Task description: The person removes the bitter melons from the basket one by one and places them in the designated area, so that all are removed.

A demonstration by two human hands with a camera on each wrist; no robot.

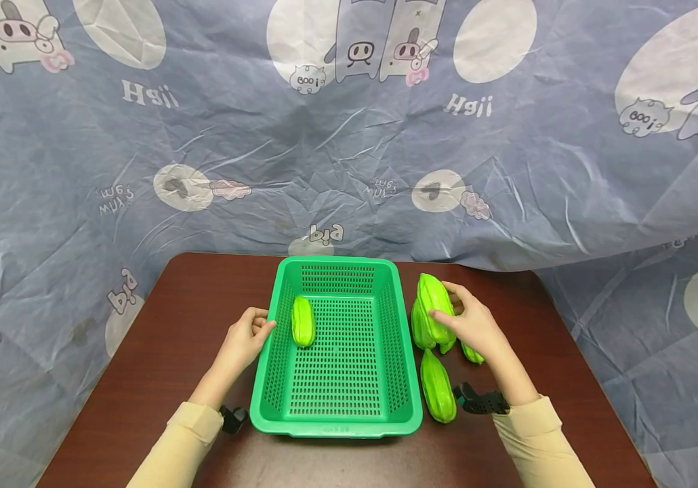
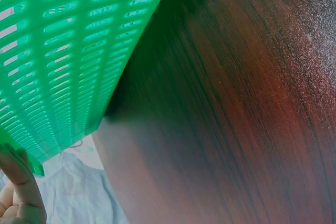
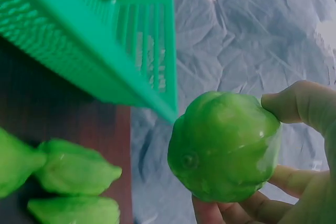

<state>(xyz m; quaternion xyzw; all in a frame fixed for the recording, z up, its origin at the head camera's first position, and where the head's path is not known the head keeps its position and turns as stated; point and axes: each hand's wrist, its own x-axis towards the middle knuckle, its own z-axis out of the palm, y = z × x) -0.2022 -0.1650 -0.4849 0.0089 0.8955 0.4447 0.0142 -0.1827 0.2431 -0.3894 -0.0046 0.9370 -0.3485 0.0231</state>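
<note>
A green perforated plastic basket [image 1: 337, 429] stands on the table, with one ribbed green fruit [image 1: 303, 321] lying inside by its left wall. My left hand [image 1: 247, 340] pinches the basket's left rim, and the left wrist view catches a finger [image 2: 18, 174] at that edge. To the right of the basket, my right hand [image 1: 474, 324] holds another ribbed green fruit [image 1: 434, 298] between thumb and fingers. In the right wrist view this held fruit [image 3: 223, 148] shows its lobed end, raised above the others. Beneath and beside it are more such fruits, one lying nearer the front [image 1: 438, 390].
The dark wooden table [image 1: 209, 285] carries everything. Several fruits [image 3: 79, 169] sit close together along the basket's right side, one [image 1: 472, 354] partly behind the right hand. A blue-grey printed cloth [image 1: 324, 149] hangs behind the table and round its sides.
</note>
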